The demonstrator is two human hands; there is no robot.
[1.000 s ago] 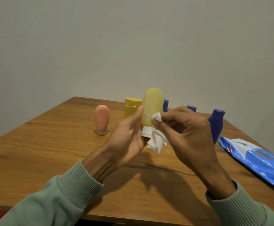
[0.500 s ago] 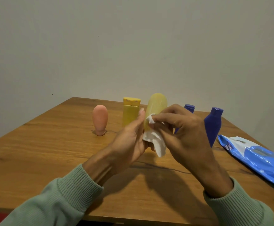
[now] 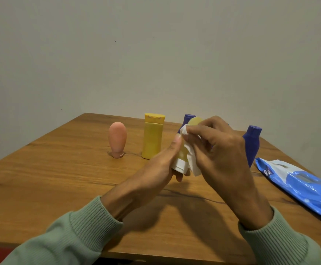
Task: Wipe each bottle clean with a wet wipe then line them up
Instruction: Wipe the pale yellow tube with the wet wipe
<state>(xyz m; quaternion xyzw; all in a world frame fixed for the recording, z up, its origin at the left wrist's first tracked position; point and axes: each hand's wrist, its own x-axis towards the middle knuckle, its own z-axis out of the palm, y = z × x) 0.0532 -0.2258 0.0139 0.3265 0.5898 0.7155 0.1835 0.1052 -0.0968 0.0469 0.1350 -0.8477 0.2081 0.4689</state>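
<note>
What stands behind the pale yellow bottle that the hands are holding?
A blue bottle stands behind it: only its cap and neck show. Its body is covered by the pale yellow bottle, the wet wipe and the right hand; anything else behind that hand is hidden.

**Both hands raised mid-frame, working together**

Left hand point(image 3: 156, 169): forearm comes in from lower left, wrist bare past a sage-green ribbed knit sleeve point(image 3: 69, 236). The palm faces right and the thumb lies straight up the side of a pale yellow translucent plastic bottle point(image 3: 182, 152), held cap-down. Fingers wrap behind it, tips showing under the cap.

Right hand point(image 3: 219, 150): forearm comes in from lower right, same sleeve, back of hand to camera. Curled fingers and thumb pinch a white wet wipe point(image 3: 192, 161) against the bottle's upper body. The hands nearly meet.
</note>
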